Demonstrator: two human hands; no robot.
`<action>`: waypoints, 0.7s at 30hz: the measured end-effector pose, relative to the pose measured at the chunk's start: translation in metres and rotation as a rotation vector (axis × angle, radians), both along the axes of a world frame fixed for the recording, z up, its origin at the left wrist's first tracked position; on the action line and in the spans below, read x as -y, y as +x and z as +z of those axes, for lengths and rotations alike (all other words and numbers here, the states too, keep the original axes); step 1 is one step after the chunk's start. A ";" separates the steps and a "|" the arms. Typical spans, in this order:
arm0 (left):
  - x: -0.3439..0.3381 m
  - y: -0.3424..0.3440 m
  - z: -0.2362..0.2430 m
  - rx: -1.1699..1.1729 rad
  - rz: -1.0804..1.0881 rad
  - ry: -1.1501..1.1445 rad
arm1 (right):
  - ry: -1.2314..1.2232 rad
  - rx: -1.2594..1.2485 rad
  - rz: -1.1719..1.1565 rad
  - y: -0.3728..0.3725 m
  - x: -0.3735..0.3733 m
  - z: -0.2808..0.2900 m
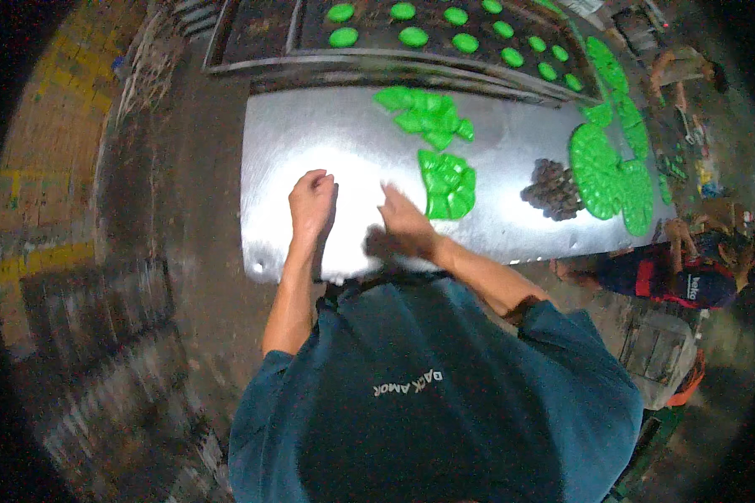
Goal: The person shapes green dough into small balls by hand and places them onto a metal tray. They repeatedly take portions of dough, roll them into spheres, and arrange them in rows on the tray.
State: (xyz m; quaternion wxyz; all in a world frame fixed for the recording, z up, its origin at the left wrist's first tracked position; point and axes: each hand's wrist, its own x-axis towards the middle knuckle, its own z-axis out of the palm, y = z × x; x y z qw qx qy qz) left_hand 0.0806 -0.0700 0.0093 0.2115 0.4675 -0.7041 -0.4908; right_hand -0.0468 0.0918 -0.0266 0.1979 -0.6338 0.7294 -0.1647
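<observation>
Over the near left part of a shiny metal table (268, 142) is my left hand (312, 203), its fingers curled together; whatever they may hold is hidden. My right hand (406, 223) is to its right above the same surface, smeared by motion, so its fingers are unclear. Closest to the right hand lies a bright green, glossy, dough-like piece (448, 186), apart from it. Another torn green lump (428, 116) sits just beyond that one. Farther right, a heap of small dark brown lumps (552, 190) rests beside a larger flattened green mass (600, 176).
Behind the table, a dark tray (369, 60) with a raised rim holds several round green discs (413, 36). At the right end a person in dark clothing (679, 272) sits close by, and another person (684, 67) is farther back. Blurred dark stacks (101, 302) stand at left.
</observation>
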 end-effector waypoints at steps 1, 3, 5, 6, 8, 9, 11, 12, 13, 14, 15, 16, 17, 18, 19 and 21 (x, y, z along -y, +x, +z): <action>0.005 -0.032 -0.016 0.032 -0.024 -0.154 | 0.023 -0.053 0.181 -0.004 -0.015 0.007; 0.012 -0.107 -0.017 0.400 -0.138 -0.419 | 0.564 -0.066 0.215 -0.008 -0.015 0.084; 0.002 -0.167 -0.026 0.382 -0.180 -0.523 | 0.171 0.351 -0.082 -0.070 -0.049 0.042; -0.005 -0.187 -0.030 0.303 -0.185 -0.586 | -0.047 0.539 -0.148 -0.100 -0.064 0.018; -0.017 -0.211 -0.057 0.141 -0.187 -0.644 | 0.023 0.684 -0.410 -0.171 -0.051 0.048; -0.020 -0.217 -0.075 0.062 -0.168 -0.637 | -0.049 0.448 -0.436 -0.216 -0.034 0.085; -0.021 -0.208 -0.057 -0.050 -0.128 -0.211 | -0.090 0.131 -0.591 -0.301 -0.001 0.156; -0.016 -0.191 -0.078 -0.147 -0.074 -0.003 | -0.256 0.076 -0.574 -0.343 0.011 0.180; -0.003 -0.174 -0.098 -0.249 -0.037 0.203 | -0.472 0.024 -0.589 -0.393 0.018 0.189; 0.007 -0.145 -0.086 -0.196 -0.105 0.358 | -0.623 -0.106 -0.620 -0.440 0.029 0.197; -0.001 -0.124 -0.051 -0.291 0.114 0.390 | -0.786 -0.108 -0.627 -0.482 0.035 0.203; -0.002 -0.084 -0.045 -0.325 0.250 0.356 | -0.845 -0.043 -0.711 -0.490 0.057 0.210; 0.000 -0.046 -0.046 -0.334 0.316 0.390 | -0.897 0.014 -0.802 -0.497 0.076 0.218; -0.001 -0.025 -0.028 -0.253 0.348 0.413 | -0.928 -0.164 -0.859 -0.522 0.087 0.203; -0.005 -0.010 -0.009 -0.175 0.378 0.433 | -0.959 -0.345 -0.915 -0.550 0.094 0.176; -0.015 0.009 -0.008 -0.176 0.350 0.429 | -0.597 -0.543 -0.845 -0.602 0.092 0.104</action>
